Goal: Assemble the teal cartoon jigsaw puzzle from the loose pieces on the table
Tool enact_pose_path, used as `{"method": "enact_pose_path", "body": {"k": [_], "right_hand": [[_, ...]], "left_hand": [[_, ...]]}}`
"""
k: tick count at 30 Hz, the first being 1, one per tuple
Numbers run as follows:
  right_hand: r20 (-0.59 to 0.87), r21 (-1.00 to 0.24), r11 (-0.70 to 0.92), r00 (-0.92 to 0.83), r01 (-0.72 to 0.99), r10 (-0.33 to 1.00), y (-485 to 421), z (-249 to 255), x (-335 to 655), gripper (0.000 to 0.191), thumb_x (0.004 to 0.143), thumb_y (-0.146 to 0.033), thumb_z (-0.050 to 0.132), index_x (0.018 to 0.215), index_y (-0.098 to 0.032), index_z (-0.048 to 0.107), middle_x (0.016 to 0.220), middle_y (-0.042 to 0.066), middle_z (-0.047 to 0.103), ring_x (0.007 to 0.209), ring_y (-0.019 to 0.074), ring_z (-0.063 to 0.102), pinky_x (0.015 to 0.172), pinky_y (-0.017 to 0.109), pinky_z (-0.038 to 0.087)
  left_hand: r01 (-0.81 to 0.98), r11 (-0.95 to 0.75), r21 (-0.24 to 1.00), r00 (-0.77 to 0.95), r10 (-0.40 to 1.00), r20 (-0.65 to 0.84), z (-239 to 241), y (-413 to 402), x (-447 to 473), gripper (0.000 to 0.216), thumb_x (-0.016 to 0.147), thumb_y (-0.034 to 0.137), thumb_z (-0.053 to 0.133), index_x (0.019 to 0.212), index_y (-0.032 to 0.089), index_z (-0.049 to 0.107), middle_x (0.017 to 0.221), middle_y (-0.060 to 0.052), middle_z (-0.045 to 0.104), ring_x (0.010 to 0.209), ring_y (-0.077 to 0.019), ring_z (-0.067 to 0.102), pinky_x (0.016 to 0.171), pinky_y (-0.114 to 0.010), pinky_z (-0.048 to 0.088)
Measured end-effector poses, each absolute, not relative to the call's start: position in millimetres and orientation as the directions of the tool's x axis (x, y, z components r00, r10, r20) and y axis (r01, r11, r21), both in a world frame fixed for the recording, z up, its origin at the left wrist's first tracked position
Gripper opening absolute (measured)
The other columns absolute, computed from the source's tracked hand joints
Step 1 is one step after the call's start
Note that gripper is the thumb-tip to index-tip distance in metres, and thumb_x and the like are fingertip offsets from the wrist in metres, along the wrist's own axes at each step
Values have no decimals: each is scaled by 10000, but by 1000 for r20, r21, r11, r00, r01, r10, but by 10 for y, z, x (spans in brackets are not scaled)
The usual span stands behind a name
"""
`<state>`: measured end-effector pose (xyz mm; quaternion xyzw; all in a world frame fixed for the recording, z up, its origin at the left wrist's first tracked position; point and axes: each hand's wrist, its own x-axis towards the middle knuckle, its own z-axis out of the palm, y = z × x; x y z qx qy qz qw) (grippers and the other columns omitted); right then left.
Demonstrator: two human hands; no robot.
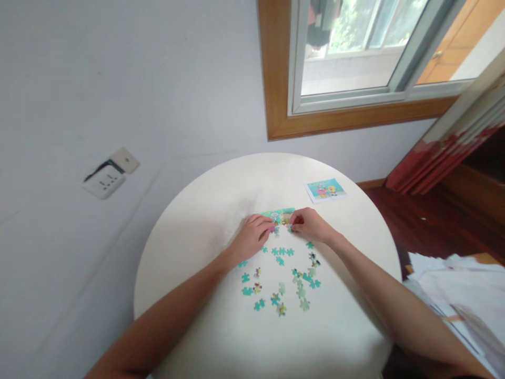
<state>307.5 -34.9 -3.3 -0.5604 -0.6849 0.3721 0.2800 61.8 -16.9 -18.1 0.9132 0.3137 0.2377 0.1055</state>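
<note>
Two hands, one joined puzzle section (281,213), one picture card (325,190). Loose pieces (280,260): over twenty, overlaps block an exact count; three teal ones sit in a row, one just below. Round white surface (189,221), far edge by the wall (177,89). Pieces well inside the rim, open room left and nearside; card sits near the far right edge. Section lies between the hands: left hand (253,231) has fingers close together over its left end; right hand (310,223) fingers curled, thumb near index, at its right end. Can't tell if either pinches a piece.
</note>
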Motion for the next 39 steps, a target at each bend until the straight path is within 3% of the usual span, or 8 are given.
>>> {"method": "enact_pose_path", "body": {"k": [10,28,39], "right_hand": [[-77,-863,2,-135,505,988,-320,-68,3111,133,708,-75,607,740,-135,721,608,28,710,587,152,659,575,224,471],[1,-882,57,-121,467,993,-322,-123,2962,120,714,-129,593,684,-144,708,621,17,693,569,126,600,568,217,438],[57,-783,104,-95,613,994,-307,-157,2758,171,714,-135,573,675,-171,735,661,21,709,631,144,611,624,227,434]], "left_hand": [[529,-776,343,697,628,347,-195,-175,615,241,953,160,531,1119,249,680,1202,-33,677,1146,-216,557,1020,-436,426],[531,-779,335,708,624,330,-175,-183,623,234,953,173,537,1113,258,685,1195,-28,679,1144,-216,553,1010,-440,433],[533,-778,334,704,626,335,-187,-190,628,235,963,184,529,1129,264,675,1199,-24,677,1139,-217,554,1012,-443,433]]}}
